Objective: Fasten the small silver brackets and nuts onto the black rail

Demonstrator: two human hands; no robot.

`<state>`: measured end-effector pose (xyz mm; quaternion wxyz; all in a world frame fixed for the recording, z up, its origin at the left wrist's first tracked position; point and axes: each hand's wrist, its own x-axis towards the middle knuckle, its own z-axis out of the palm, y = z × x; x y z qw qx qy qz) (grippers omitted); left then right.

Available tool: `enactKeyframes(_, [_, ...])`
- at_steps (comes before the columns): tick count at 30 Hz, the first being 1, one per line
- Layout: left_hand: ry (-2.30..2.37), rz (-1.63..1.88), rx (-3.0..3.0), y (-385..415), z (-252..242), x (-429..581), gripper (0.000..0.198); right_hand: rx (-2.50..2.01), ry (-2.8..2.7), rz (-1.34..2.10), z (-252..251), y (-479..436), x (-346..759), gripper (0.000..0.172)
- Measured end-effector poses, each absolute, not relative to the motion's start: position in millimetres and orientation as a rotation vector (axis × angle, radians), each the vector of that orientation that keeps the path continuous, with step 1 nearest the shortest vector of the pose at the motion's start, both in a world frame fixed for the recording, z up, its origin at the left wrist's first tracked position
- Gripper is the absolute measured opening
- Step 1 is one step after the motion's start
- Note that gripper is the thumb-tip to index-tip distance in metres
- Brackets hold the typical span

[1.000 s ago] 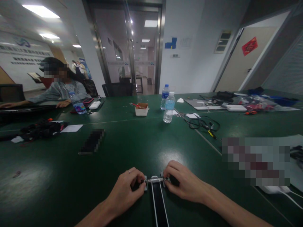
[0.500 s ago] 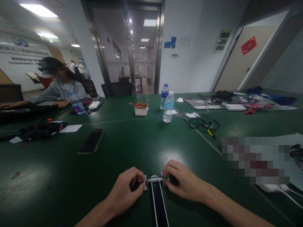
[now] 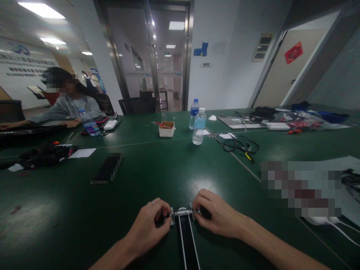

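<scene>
A narrow black strip with white edges (image 3: 189, 242) runs from the bottom of the view toward a metal cross rod (image 3: 183, 212) at its far end. A small grey end piece (image 3: 172, 218) sits at the rod's left end, where my left hand (image 3: 150, 221) is closed in a pinch. At the right end, my right hand (image 3: 216, 214) pinches beside another grey end piece (image 3: 191, 206), mostly hidden by my fingers. A ring is on a finger of my left hand. The exact parts between my fingertips are partly covered.
On the green table (image 3: 146, 168) lie a dark phone (image 3: 108, 168), a small box (image 3: 167, 130), two water bottles (image 3: 199, 129) and black cables (image 3: 239, 144). A white board (image 3: 329, 165) is at right. A person (image 3: 70, 101) sits at far left.
The whole view has shifted slightly, so the background sits a little further left. Both hands keep their pinches at the rod's ends, with hardly any movement.
</scene>
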<state>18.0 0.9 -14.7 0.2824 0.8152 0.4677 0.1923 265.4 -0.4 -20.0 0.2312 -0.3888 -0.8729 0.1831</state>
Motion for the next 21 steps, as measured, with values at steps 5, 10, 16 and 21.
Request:
enactKeyframes(5, [1.217, 0.530, 2.147, 0.8, -9.7, 17.8, 0.012, -1.076, -2.402, 0.507, -20.4, -0.3, 265.1, 0.009])
enactKeyframes(10, [1.253, 0.545, 2.168, 2.4, -14.6, 17.0, 0.011, -1.081, -2.414, 0.517, -20.0, 0.2, 265.4, 0.007])
enactKeyframes(16, [1.252, 0.541, 2.207, 2.0, -20.1, 15.9, 0.012, -1.082, -2.410, 0.509, -21.1, 0.3, 266.0, 0.008])
enactKeyframes(21, [1.230, 0.547, 2.173, 2.2, -17.9, 14.7, 0.013, -1.082, -2.407, 0.527, -20.5, -0.1, 266.4, 0.008])
